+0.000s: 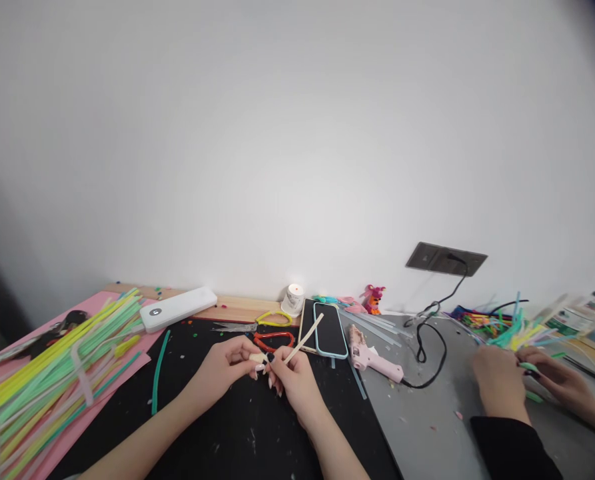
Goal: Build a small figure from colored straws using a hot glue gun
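Note:
A narrow cream strip (307,335) rises to the upper right from my right hand (296,381), whose fingers are pinched around it. My left hand (231,360) meets it fingertip to fingertip, closed on a pale end that looks like part of the same strip; the fingers partly hide the join. Both hands are above a black mat (242,433). Just beyond them lie scissors (272,330) with one yellow and one red handle loop. A phone (330,330) in a light blue case rests past my right hand.
Bundled coloured strips (72,373) and a white power bank (178,309) are at left. A paper cup (293,300) stands by the wall. At right are a pink glue gun (374,360), its black cord (444,350), and a co-worker's hands (502,380) holding a green piece.

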Tool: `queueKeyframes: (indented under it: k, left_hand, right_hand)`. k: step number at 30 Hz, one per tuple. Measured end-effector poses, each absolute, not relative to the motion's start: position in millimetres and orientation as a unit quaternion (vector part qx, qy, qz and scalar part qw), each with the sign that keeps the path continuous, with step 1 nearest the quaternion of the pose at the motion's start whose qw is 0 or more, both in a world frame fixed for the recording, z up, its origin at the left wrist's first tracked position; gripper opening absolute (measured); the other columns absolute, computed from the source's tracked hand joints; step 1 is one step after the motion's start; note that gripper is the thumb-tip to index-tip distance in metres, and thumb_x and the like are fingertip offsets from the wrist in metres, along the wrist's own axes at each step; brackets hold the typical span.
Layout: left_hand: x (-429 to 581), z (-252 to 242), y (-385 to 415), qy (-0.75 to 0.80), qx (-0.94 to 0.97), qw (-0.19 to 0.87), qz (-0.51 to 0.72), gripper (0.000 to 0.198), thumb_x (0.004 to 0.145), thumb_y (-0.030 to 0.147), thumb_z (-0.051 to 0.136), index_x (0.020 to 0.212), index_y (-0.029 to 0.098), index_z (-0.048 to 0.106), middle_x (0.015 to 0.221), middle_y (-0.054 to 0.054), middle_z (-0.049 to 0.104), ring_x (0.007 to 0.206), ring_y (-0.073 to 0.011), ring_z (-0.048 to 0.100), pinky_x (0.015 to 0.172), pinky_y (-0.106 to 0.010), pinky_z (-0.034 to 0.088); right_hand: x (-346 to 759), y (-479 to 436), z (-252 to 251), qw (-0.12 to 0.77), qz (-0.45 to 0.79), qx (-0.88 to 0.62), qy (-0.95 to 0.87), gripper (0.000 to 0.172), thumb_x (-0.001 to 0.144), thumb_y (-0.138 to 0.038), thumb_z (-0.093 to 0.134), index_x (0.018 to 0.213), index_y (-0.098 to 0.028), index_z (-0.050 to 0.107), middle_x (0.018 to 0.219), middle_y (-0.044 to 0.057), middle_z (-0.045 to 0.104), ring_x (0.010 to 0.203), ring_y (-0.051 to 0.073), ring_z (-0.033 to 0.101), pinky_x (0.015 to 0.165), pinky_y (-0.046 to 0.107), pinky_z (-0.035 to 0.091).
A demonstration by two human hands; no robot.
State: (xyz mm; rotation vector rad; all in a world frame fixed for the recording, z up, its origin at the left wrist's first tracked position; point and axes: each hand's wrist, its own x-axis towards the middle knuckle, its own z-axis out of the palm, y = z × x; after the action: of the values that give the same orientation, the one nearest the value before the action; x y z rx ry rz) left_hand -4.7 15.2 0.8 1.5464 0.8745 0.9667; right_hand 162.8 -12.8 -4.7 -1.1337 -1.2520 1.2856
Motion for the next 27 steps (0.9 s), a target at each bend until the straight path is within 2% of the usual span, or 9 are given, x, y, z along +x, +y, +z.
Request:
queueKeyframes:
  k: [5,8,12,16,22,27]
  left_hand:
    - [-4.6,1.6,12.8,0.363,0.651,0.529,0.405,0.005,0.074,0.022,0.066,0.075,0.018,0.062,0.066,0.000,0.069,0.064,-0.0166,0.065,0.068,-0.030,0.052]
    - [-4.2,3.2,12.2,0.353,0.663,0.525,0.400,0.007,0.076,0.022,0.065,0.081,0.018,0.064,0.069,0.000,0.069,0.065,-0.0166,0.065,0.069,-0.030,0.051]
    - [-3.6,5.3,12.5,0.338,0.676,0.527,0.388,0.018,0.078,0.022,0.060,0.094,0.018,0.067,0.082,-0.003,0.071,0.071,-0.0173,0.065,0.071,-0.030,0.052]
    - [-3.4,5.0,13.6,0.337,0.683,0.522,0.384,0.020,0.078,0.018,0.056,0.094,0.018,0.069,0.091,-0.004,0.072,0.074,-0.0177,0.065,0.072,-0.031,0.054]
    - [-3.7,1.6,14.6,0.345,0.677,0.526,0.383,0.022,0.077,0.018,0.057,0.096,0.018,0.068,0.083,-0.003,0.072,0.074,-0.0181,0.066,0.071,-0.030,0.053]
    - [-3.8,-1.6,15.4,0.364,0.666,0.516,0.396,0.030,0.076,0.021,0.059,0.105,0.019,0.066,0.072,0.002,0.064,0.067,-0.0176,0.066,0.071,-0.031,0.052]
  right_hand:
    - [163.0,-13.8,-2.2,0.483,0.526,-0.468,-0.521,0.025,0.075,-0.038,0.057,0.060,-0.019,0.052,0.043,-0.007,0.049,0.034,0.005,0.034,0.037,0.018,0.025]
    - [164.0,-13.2,-1.5,0.490,0.507,-0.490,-0.513,0.024,0.073,-0.038,0.055,0.059,-0.019,0.052,0.042,-0.007,0.047,0.035,0.006,0.034,0.037,0.019,0.024]
    - [166.3,-11.3,-3.7,0.515,0.476,-0.506,-0.502,0.023,0.074,-0.036,0.054,0.058,-0.020,0.051,0.042,-0.007,0.046,0.036,0.007,0.034,0.038,0.020,0.023]
    - [167.6,-9.9,-7.3,0.532,0.461,-0.504,-0.500,0.022,0.075,-0.034,0.054,0.059,-0.019,0.052,0.042,-0.007,0.046,0.036,0.007,0.033,0.039,0.020,0.023]
    - [166.4,-11.3,-6.1,0.526,0.455,-0.510,-0.506,0.022,0.075,-0.034,0.053,0.058,-0.019,0.052,0.043,-0.006,0.045,0.036,0.007,0.034,0.040,0.020,0.024]
    - [166.3,-12.4,-2.9,0.517,0.457,-0.515,-0.508,0.022,0.073,-0.035,0.053,0.058,-0.020,0.051,0.043,-0.006,0.045,0.037,0.008,0.034,0.040,0.021,0.024]
